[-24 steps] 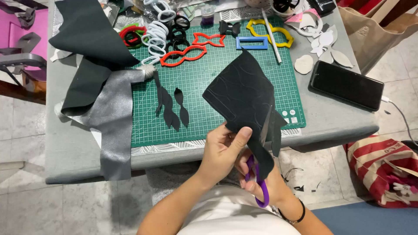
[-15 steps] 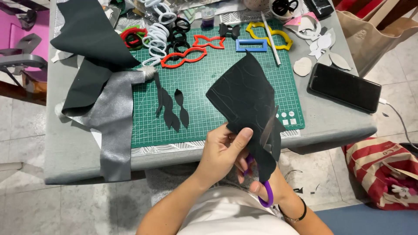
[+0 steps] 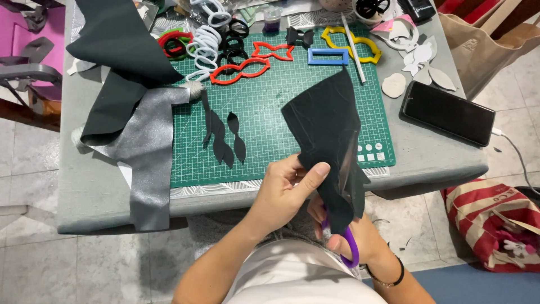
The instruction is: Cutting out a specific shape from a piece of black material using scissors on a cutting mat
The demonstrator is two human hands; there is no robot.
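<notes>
Striped bag point(image 3: 495, 225), contents unclear

**Matt black sheet meets shiny blade over a rubbery green mat**

Left hand point(image 3: 284, 188) pinches a black sheet of soft, matt, felt-like material point(image 3: 329, 126), its surface faintly scored with lines. Right hand point(image 3: 351, 239) grips scissors with glossy purple plastic handles point(image 3: 350, 247) and a bright, reflective metal blade. Underneath, a green gridded cutting mat point(image 3: 270, 129), dull and smooth, carries small matt black cut-out leaf shapes point(image 3: 225, 138). To the side, a silver strip of cloth point(image 3: 149, 152) shimmers with a fine glittery grain beside a dark matt fabric piece point(image 3: 121, 53). Up top, red, yellow and blue smooth plastic stencil frames point(image 3: 292, 53). The black slab phone point(image 3: 447, 112) shows glossy glass; the grey tabletop point(image 3: 95, 186) looks smooth and matt.
</notes>
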